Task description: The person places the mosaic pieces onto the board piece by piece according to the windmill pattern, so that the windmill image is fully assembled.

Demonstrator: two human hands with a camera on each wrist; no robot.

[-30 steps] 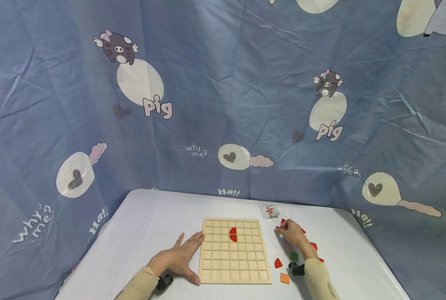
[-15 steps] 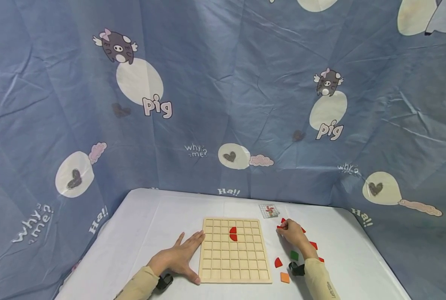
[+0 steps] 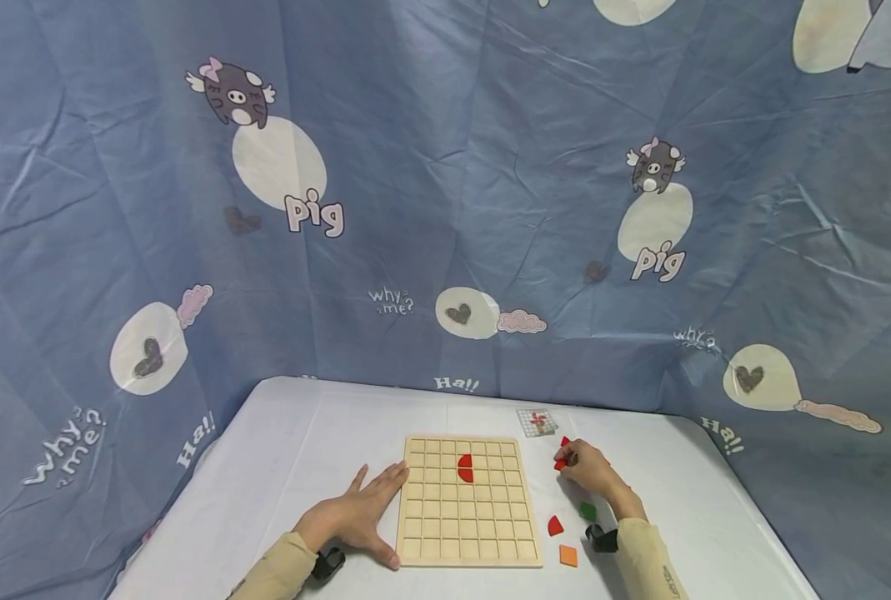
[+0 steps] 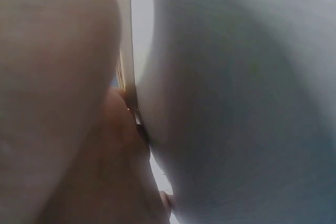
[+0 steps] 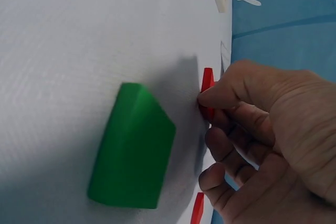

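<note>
My left hand (image 3: pixel 357 517) rests with fingers spread against the left edge of a wooden grid board (image 3: pixel 449 531). In the left wrist view the fingers fill the left side beside the board's edge (image 4: pixel 126 40). Two red quarter-round pieces (image 3: pixel 465 475) lie in neighbouring cells near the board's top. Right of the board, my right hand (image 3: pixel 595 475) pinches a red piece (image 5: pixel 208 80) between thumb and fingers, just above the cloth; its full shape is partly hidden. A green piece (image 5: pixel 131 150) lies nearby in the right wrist view.
A clear gridded card (image 3: pixel 538 422) with a red pattern lies beyond the board's top right corner. Another red piece (image 3: pixel 565 442) sits behind the right hand. Nearer are a red quarter-round (image 3: pixel 555 526) and an orange square (image 3: pixel 568 556). A blue printed curtain (image 3: pixel 415 208) stands behind.
My right hand has turned and shifted slightly right and nearer, and more of the pinched red piece shows. The left hand and the board have stayed put.
</note>
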